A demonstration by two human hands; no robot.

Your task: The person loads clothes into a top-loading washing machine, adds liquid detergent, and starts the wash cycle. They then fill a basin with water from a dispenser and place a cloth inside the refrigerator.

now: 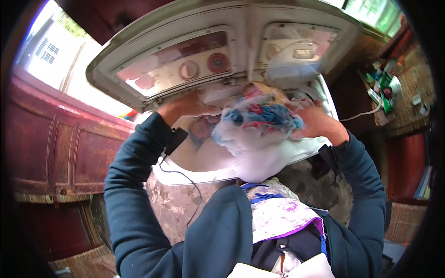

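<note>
A soapy bundle of blue, red and yellow patterned fabric (264, 116), thick with white suds, is raised over the middle of a twin-tub washing machine (194, 179). My right hand (311, 118) grips the bundle's right side, with foam on the fingers. My left hand (194, 104) is at the rear left of the open wash tub, left of the bundle; its fingers are blurred and partly hidden, so its grip does not show. Inside the tub (180, 149) lie more wet patterned clothes (203, 130). A mass of foam (260, 163) hangs over the front edge.
The machine's lid (250, 41), with two clear windows, stands raised behind the tubs. Reddish wooden panelling (62, 149) and a bright window are at left. A woven-topped table (410, 100) with green packets and a white cable is at right. A thin black cable hangs from the left wrist.
</note>
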